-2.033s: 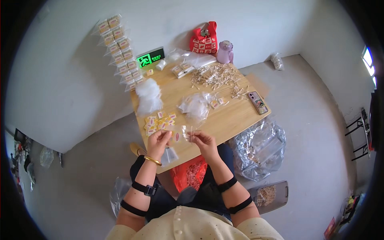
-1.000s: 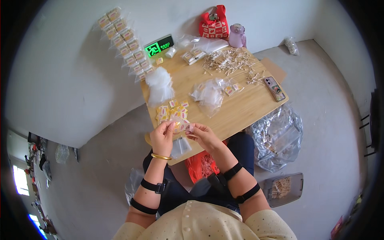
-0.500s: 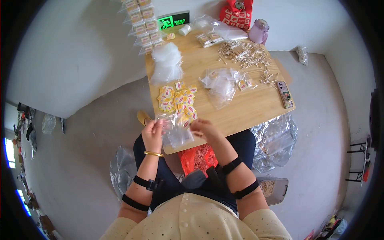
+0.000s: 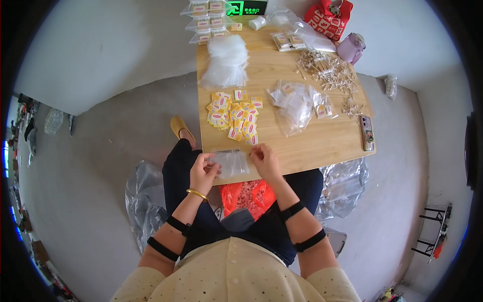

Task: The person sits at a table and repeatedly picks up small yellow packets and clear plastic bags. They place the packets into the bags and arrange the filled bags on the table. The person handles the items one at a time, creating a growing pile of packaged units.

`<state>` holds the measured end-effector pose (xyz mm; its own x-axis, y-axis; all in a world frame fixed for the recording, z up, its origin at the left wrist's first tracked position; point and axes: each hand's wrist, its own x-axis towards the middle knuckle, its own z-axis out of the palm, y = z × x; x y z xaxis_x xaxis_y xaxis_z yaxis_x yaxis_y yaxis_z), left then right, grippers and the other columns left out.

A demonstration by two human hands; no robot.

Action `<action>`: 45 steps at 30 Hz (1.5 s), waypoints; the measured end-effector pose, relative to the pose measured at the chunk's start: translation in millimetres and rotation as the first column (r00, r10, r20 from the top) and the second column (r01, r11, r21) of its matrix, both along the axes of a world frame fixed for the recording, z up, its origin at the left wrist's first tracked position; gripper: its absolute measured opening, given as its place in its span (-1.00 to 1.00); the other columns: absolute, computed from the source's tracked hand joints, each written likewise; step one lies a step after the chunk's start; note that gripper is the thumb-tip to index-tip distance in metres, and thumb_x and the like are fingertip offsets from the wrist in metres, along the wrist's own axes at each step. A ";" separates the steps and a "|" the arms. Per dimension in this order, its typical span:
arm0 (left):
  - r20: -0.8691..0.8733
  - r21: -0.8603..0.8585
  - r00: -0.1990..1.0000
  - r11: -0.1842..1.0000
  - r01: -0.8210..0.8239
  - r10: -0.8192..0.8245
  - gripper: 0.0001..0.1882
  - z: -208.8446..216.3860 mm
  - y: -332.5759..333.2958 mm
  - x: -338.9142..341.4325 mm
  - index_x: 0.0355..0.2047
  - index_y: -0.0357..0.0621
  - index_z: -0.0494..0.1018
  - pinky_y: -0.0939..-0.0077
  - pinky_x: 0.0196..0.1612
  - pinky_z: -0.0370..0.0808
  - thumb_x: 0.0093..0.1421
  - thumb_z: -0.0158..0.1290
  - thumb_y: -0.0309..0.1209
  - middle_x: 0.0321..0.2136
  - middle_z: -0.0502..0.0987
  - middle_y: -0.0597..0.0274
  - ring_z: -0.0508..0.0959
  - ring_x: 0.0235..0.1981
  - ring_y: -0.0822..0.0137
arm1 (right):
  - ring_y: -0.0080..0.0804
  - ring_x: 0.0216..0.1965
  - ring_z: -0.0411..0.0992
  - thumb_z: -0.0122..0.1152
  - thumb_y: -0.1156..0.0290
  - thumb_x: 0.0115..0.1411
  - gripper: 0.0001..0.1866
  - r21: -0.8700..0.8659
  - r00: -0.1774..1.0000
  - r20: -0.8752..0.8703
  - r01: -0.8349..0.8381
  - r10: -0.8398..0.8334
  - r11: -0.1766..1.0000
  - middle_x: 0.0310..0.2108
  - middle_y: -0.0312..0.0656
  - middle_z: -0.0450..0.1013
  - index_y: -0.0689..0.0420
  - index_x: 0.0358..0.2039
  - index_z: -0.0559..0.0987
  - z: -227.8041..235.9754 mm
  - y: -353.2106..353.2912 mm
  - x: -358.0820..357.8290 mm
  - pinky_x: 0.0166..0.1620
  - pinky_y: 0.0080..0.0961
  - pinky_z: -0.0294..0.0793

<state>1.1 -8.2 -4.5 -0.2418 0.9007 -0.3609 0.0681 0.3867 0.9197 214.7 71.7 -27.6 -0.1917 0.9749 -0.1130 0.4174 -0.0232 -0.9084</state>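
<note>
Bags [image 4: 233, 164], clear, flat between my hands; left hand [image 4: 204, 170] loosely open at their left edge; right hand [image 4: 263, 159] curled beside the right, can't tell if gripping; film likely light, limp, slippery; best pinched by one edge; yellow-and-white cards [image 4: 244, 120] just beyond my fingers.

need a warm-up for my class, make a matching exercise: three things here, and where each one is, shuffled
1. Flat clear rectangular plastic bags
2. Small yellow-and-white printed cards
3. Slim rectangular phone in a patterned case

A. By the pale wooden table's right edge
B. Between the left hand and right hand
C. Heaped just beyond the hands

Pairs: 1-B, 2-C, 3-A
</note>
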 end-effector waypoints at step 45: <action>0.323 0.181 0.938 0.981 0.067 -0.124 -0.68 3.5 -32.6 -21.0 -0.13 -0.18 0.36 0.62 -0.11 0.39 0.10 0.16 -0.53 -0.25 0.46 0.36 0.45 -0.23 0.56 | -0.16 0.04 0.29 0.51 0.25 -0.10 0.00 -0.069 0.928 -0.194 -0.336 0.318 0.939 0.06 -0.02 0.30 0.20 0.29 0.13 19.8 -40.6 -36.5 0.15 -0.28 0.26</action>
<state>-19.9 -40.9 -1.0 -0.0441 0.9672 -0.2501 -0.2226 0.2345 0.9463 178.2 31.1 -7.8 -0.5238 0.8401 -0.1409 0.2497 -0.0067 -0.9683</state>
